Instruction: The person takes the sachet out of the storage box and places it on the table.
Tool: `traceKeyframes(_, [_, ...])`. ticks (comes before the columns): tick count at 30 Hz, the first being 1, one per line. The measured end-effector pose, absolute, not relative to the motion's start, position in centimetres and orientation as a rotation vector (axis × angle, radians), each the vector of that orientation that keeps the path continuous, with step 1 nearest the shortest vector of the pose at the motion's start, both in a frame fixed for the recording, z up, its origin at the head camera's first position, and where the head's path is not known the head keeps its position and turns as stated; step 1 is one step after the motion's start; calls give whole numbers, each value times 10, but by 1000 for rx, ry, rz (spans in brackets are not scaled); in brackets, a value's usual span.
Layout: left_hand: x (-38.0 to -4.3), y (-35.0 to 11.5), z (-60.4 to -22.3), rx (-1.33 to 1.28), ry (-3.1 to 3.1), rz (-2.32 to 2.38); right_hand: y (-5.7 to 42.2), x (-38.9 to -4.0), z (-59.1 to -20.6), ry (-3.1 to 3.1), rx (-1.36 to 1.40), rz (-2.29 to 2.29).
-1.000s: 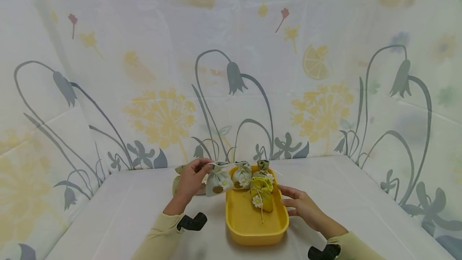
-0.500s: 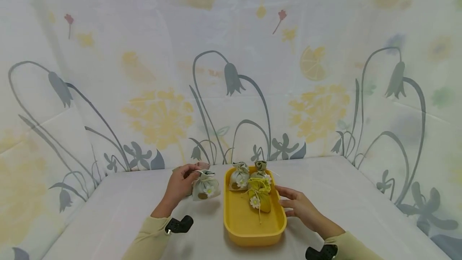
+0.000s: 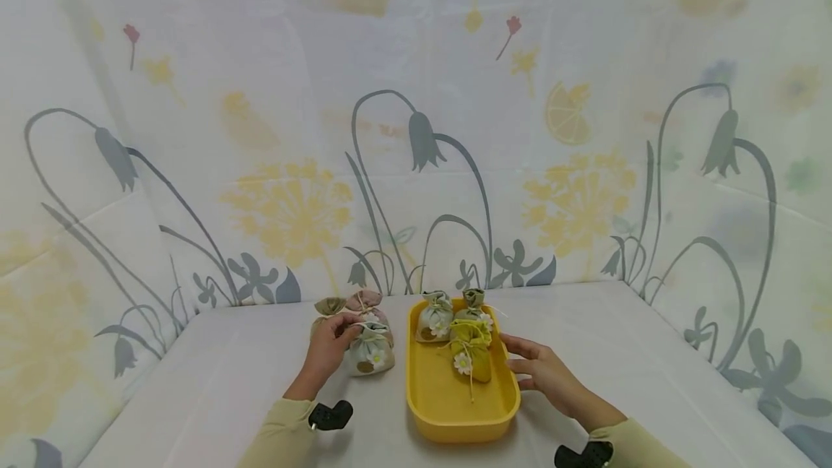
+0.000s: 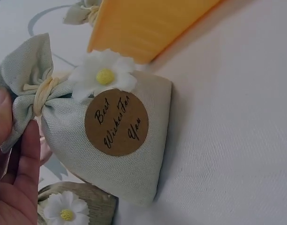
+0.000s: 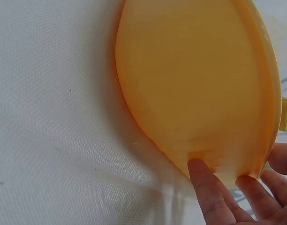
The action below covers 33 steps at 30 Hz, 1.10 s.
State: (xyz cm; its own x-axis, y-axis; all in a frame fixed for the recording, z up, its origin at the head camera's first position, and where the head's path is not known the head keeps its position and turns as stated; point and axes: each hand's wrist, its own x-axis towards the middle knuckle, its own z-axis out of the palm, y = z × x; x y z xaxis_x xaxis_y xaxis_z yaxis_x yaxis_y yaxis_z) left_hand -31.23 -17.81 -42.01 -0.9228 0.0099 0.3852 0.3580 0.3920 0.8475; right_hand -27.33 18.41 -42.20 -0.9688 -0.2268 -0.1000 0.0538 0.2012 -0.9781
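Observation:
My left hand (image 3: 330, 345) pinches the gathered neck of a pale grey-green drawstring sachet (image 4: 106, 117). A white daisy and a round brown "Best Wishes For You" label sit on its front. In the head view the sachet stands upright, low at the table, left of a yellow tray (image 3: 461, 410). Inside the tray's far end are another pale sachet (image 3: 433, 320), an olive one (image 3: 469, 302) and a bright yellow-green one (image 3: 477, 363). My right hand (image 3: 552, 374) touches the tray's right wall with its fingertips; the fingers (image 5: 207, 187) lie fairly straight against it.
Just behind the left hand stand a pink sachet (image 3: 364, 300) and an olive-brown sachet (image 3: 330, 305), both partly hidden. A white cloth (image 3: 214, 396) covers the table. A flower-printed curtain (image 3: 416, 222) rises at the back edge.
My left hand has carried the pale sachet leftward from beside the tray's far rim and lowered it toward the table, in front of the pink one. The right hand and tray have stayed put.

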Motion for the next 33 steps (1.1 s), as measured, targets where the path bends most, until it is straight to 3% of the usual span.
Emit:
traceKeyframes(10, [-311,-182,-422,-196,-2375,-1491,181,-273,-423,2222,-188,-1860])
traceKeyframes(33, [-293,-176,-387,-245,-2341,-1540,185,-275,-423,2259,-165,-1843])
